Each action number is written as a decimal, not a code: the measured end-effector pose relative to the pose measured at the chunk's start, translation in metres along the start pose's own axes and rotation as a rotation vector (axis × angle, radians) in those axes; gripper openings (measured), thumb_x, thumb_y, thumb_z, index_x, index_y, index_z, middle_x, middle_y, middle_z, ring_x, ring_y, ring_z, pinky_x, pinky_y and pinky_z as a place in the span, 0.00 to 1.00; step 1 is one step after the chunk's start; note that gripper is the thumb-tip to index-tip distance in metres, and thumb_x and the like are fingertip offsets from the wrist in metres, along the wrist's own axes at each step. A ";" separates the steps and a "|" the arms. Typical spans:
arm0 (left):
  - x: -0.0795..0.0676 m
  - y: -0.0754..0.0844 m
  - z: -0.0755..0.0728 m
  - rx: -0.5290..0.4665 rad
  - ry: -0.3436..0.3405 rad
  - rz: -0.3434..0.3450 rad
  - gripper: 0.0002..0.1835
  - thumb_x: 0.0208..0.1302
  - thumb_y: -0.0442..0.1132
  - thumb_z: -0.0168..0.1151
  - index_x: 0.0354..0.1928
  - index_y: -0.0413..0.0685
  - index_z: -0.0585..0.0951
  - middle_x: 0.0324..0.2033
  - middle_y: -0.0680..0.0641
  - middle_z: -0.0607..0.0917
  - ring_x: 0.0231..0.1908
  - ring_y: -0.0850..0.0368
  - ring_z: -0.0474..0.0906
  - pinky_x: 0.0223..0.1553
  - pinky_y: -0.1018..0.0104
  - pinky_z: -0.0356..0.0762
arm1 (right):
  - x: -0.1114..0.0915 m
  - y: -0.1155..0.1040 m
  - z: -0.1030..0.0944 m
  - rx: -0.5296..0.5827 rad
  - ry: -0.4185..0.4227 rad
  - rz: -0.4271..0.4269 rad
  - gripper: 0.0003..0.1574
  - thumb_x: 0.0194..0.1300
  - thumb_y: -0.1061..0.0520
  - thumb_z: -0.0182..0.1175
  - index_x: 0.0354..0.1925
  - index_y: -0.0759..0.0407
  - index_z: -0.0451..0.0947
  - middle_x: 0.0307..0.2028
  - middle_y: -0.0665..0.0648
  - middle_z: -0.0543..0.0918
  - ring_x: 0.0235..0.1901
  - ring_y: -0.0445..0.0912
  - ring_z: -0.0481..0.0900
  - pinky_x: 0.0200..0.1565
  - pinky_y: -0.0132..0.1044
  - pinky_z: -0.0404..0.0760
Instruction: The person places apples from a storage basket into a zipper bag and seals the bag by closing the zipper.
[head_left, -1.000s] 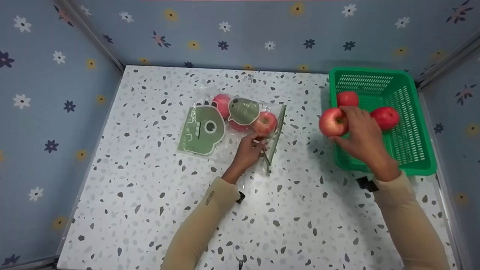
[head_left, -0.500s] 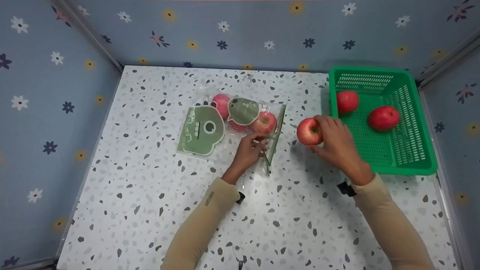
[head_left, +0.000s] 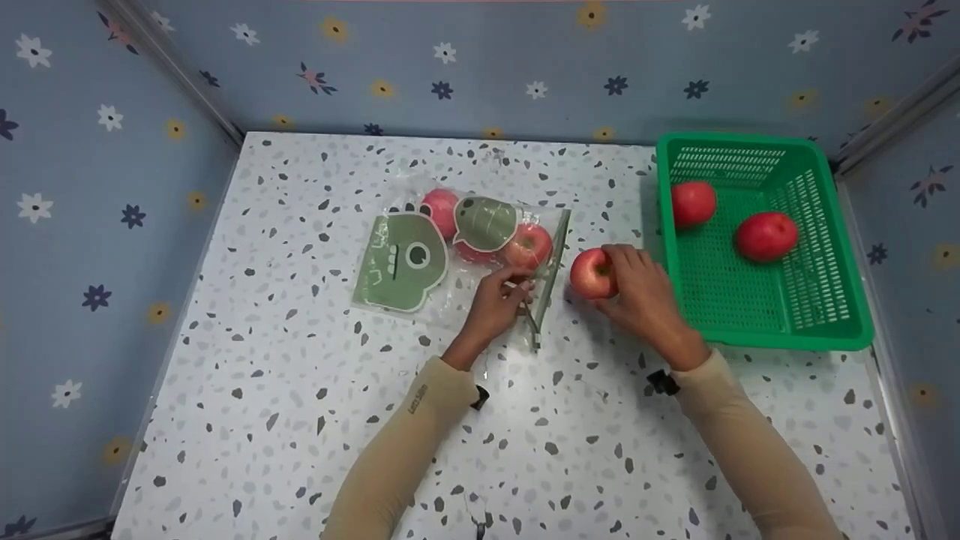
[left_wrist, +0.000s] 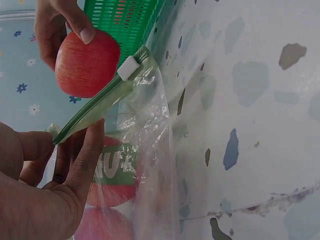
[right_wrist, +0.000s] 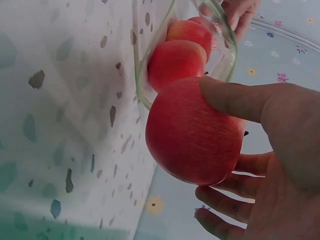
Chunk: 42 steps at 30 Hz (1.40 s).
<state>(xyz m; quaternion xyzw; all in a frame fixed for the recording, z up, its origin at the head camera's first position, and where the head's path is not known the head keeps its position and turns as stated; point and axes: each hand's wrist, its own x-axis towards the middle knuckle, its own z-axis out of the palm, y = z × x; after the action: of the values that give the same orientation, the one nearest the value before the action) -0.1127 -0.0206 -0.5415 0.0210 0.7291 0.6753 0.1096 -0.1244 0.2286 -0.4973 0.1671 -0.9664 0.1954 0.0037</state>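
A clear zip bag (head_left: 405, 259) with green cartoon prints lies on the table, several red apples inside it. My left hand (head_left: 495, 304) pinches the edge of the bag's mouth; in the left wrist view, thumb and fingers hold the green zip strip (left_wrist: 95, 102), which has a white slider (left_wrist: 128, 68). My right hand (head_left: 641, 292) grips a red apple (head_left: 593, 274) just right of the bag's mouth. The right wrist view shows this apple (right_wrist: 195, 132) before the open mouth, with bagged apples (right_wrist: 176, 65) behind it.
A green plastic basket (head_left: 829, 247) stands at the table's right side, holding two red apples, one (head_left: 693, 204) by its left wall and one (head_left: 766, 236) near the middle. Flower-patterned walls (head_left: 495, 67) border the speckled table (head_left: 300, 420).
My right hand has carried the apple left, out from over the basket to beside the bag's mouth. The left hand and the bag have stayed in place.
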 end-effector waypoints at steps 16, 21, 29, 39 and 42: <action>-0.002 0.001 0.002 -0.015 0.024 0.015 0.12 0.77 0.27 0.56 0.56 0.30 0.82 0.41 0.39 0.84 0.35 0.59 0.82 0.38 0.60 0.90 | 0.017 -0.009 0.032 0.101 0.014 0.074 0.52 0.55 0.56 0.83 0.71 0.67 0.68 0.65 0.69 0.76 0.63 0.64 0.72 0.66 0.60 0.73; -0.002 0.002 0.002 -0.037 0.008 0.034 0.11 0.77 0.25 0.56 0.55 0.28 0.81 0.42 0.30 0.84 0.34 0.60 0.81 0.35 0.68 0.87 | 0.023 -0.012 0.039 0.116 0.014 0.098 0.53 0.57 0.54 0.82 0.72 0.66 0.67 0.64 0.68 0.76 0.61 0.64 0.72 0.65 0.58 0.73; -0.002 0.004 0.001 0.000 -0.001 0.039 0.11 0.77 0.26 0.56 0.56 0.29 0.82 0.44 0.30 0.85 0.36 0.57 0.82 0.38 0.65 0.89 | 0.027 -0.013 0.048 0.142 0.037 0.116 0.51 0.56 0.56 0.82 0.71 0.67 0.67 0.65 0.69 0.75 0.63 0.63 0.73 0.67 0.56 0.73; -0.003 0.005 0.000 0.012 -0.011 0.052 0.11 0.78 0.26 0.56 0.55 0.31 0.83 0.41 0.31 0.84 0.36 0.56 0.83 0.37 0.65 0.88 | 0.030 -0.020 0.056 0.193 0.097 0.085 0.49 0.56 0.56 0.82 0.69 0.67 0.70 0.63 0.68 0.77 0.61 0.62 0.75 0.67 0.56 0.73; -0.004 0.006 0.000 0.017 -0.016 0.055 0.11 0.78 0.27 0.56 0.56 0.31 0.83 0.41 0.29 0.84 0.36 0.54 0.83 0.37 0.64 0.88 | 0.032 -0.021 0.060 0.215 0.127 0.074 0.47 0.56 0.57 0.82 0.68 0.67 0.71 0.62 0.68 0.78 0.61 0.62 0.75 0.66 0.55 0.73</action>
<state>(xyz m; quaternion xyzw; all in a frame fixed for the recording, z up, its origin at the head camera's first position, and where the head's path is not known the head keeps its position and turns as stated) -0.1097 -0.0213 -0.5352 0.0475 0.7331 0.6716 0.0967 -0.1443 0.1773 -0.5420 0.1181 -0.9432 0.3079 0.0398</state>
